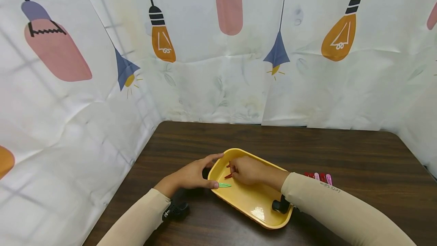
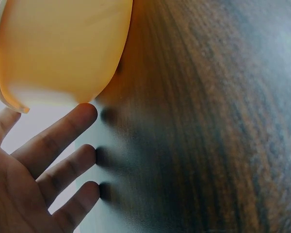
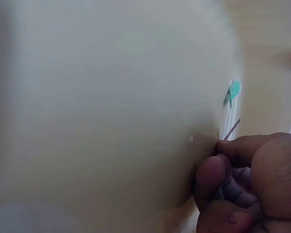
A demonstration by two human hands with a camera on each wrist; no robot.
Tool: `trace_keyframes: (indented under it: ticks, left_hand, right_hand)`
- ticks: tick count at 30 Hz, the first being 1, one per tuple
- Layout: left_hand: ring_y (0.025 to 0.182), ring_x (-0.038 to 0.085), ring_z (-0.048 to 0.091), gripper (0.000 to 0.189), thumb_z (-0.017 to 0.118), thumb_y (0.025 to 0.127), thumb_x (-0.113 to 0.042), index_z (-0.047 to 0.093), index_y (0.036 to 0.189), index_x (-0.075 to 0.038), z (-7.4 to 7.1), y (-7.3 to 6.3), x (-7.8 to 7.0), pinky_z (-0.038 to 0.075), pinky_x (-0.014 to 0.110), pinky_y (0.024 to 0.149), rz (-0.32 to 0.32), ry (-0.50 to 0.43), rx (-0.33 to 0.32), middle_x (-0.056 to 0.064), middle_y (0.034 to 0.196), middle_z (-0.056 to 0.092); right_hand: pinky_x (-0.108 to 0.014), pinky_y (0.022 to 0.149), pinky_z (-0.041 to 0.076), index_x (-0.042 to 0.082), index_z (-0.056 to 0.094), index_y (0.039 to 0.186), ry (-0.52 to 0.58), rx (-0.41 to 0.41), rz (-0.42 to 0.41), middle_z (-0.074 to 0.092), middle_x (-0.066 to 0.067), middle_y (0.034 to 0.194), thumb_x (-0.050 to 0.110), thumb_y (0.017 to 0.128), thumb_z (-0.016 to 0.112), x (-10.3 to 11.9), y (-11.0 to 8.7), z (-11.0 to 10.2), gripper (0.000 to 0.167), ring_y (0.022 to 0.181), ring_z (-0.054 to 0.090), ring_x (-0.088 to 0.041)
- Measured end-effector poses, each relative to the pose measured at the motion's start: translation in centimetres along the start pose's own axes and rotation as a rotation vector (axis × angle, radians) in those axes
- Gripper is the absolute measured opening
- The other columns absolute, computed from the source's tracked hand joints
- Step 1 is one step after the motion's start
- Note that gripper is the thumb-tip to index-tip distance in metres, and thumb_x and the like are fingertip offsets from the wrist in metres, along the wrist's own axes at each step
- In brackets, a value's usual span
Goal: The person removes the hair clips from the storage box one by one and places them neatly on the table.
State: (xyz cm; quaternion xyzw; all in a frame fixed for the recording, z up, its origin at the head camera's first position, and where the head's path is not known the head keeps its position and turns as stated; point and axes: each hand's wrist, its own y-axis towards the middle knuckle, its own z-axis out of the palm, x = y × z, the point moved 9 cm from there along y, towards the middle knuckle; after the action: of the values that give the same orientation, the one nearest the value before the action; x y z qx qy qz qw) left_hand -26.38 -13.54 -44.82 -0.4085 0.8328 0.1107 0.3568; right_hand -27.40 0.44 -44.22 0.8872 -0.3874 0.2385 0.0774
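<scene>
Left hand (image 1: 192,174) spread, right hand (image 1: 247,170) pinching

On the far left we see white cloth (image 1: 82,132) printed with pink, orange and blue hanging lamps; it runs on behind the dark brown wood-grain desk (image 1: 362,162). A beige left sleeve (image 1: 136,217) and a black wrist device (image 1: 179,210) lead us to the left hand, its thumb and fingers apart at the left end of an oblong, glossy yellow tray (image 1: 247,202). The thumb lies at the rim; in the left wrist view we see a fingertip touching the tray's edge.

Inside the tray, just beside that thumb, we find a slim, bright green hair clip (image 1: 225,185). Next comes the right hand, over the tray's left half, fingers curled, clamped on a thin red clip (image 1: 228,176). More red shows at its fingers; we cannot tell whether it belongs to the same clip.

A second black wrist device (image 1: 280,205) sits over the tray's right end, beside the beige right sleeve (image 1: 341,208). Just beyond that sleeve, on the desk, we see a row of red and pink clips (image 1: 323,177), partly hidden.
</scene>
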Motion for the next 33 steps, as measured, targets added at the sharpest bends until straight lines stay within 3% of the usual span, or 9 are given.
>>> trace_keyframes:
  ticks: [5, 10, 17, 23, 27, 33]
  left_hand:
    - [0.122, 0.013, 0.058, 0.093, 0.078, 0.085, -0.056, 0.024, 0.159, -0.047, 0.0, 0.0, 0.0, 0.042, 0.054, 0.106, 0.001, 0.001, -0.001, -0.016, 0.127, 0.064]
    - [0.122, 0.013, 0.057, 0.093, 0.078, 0.085, -0.055, 0.023, 0.159, -0.047, 0.0, 0.0, -0.1, 0.041, 0.054, 0.106, 0.006, -0.002, 0.002, -0.015, 0.127, 0.064]
    - [0.122, 0.013, 0.058, 0.093, 0.078, 0.085, -0.058, 0.024, 0.16, -0.046, 0.0, 0.0, -0.1, 0.042, 0.053, 0.105, 0.012, 0.008, -0.004, -0.016, 0.127, 0.064]
    - [0.123, 0.013, 0.057, 0.092, 0.078, 0.086, -0.056, 0.023, 0.16, -0.046, 0.0, 0.0, 0.0, 0.042, 0.054, 0.106, 0.012, -0.002, 0.002, -0.015, 0.129, 0.064]
    - [0.123, 0.013, 0.057, 0.092, 0.078, 0.086, -0.054, 0.023, 0.16, -0.046, 0.0, 0.0, 0.0, 0.041, 0.055, 0.106, 0.011, -0.009, 0.004, -0.014, 0.13, 0.063]
    - [0.122, 0.013, 0.058, 0.092, 0.078, 0.087, -0.053, 0.023, 0.16, -0.046, 0.0, 0.0, -0.1, 0.042, 0.054, 0.106, 0.013, -0.011, 0.002, -0.015, 0.128, 0.064]
  right_hand:
    - [-0.025, 0.062, 0.045, 0.016, 0.064, 0.092, 0.006, -0.008, -0.043, 0.058, 0.008, 0.079, 0.004, 0.097, 0.063, 0.5, -0.1, 0.0, 0.013, 0.065, 0.052, -0.008]
    - [-0.025, 0.061, 0.044, 0.014, 0.059, 0.098, 0.023, -0.001, 0.014, 0.057, 0.007, 0.08, 0.007, 0.098, 0.063, 0.0, -0.1, -0.1, 0.007, 0.065, 0.051, -0.008]
    - [-0.024, 0.053, 0.038, 0.016, 0.059, 0.078, 0.013, 0.002, 0.03, 0.05, 0.007, 0.063, 0.016, 0.097, 0.07, -0.2, 0.0, -0.1, 0.022, 0.055, 0.047, -0.007]
    - [-0.024, 0.062, 0.046, 0.014, 0.065, 0.093, 0.015, -0.009, 0.004, 0.06, 0.009, 0.079, 0.009, 0.095, 0.07, 0.0, 0.0, -0.1, 0.006, 0.066, 0.053, -0.006]
    - [-0.024, 0.063, 0.047, 0.012, 0.068, 0.097, 0.028, -0.022, -0.011, 0.064, 0.008, 0.085, 0.004, 0.096, 0.066, 0.2, 0.1, -0.2, 0.008, 0.068, 0.054, -0.006]
    - [-0.025, 0.056, 0.044, 0.011, 0.059, 0.101, 0.038, -0.007, 0.082, 0.058, 0.005, 0.077, 0.014, 0.097, 0.066, -0.6, -0.1, -0.1, 0.009, 0.06, 0.053, -0.008]
